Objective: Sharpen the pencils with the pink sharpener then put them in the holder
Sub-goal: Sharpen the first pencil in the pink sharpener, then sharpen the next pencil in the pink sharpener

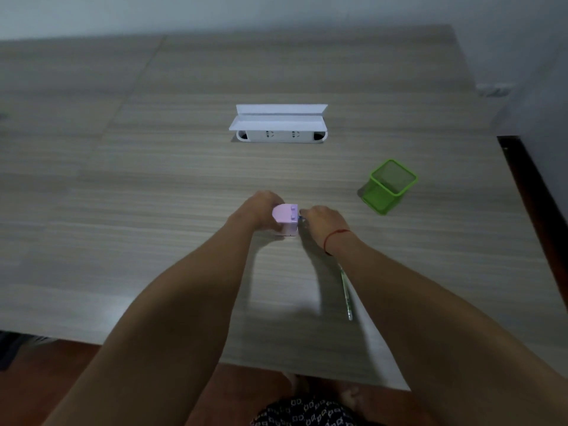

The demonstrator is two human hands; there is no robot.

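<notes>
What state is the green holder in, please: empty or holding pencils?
Empty: the green holder stands upright, and only its mesh walls show inside.

Grey wood-grain table (153,149), white wall (276,10)

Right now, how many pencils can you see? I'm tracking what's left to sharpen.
2: one pencil lies on the table beside the right forearm; the right hand holds another, mostly hidden, against the pink sharpener.

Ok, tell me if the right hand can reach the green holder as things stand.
Probably yes. The right hand sits beside the pink sharpener, and the green holder stands just to its right and farther back, with only bare table between them.
</notes>
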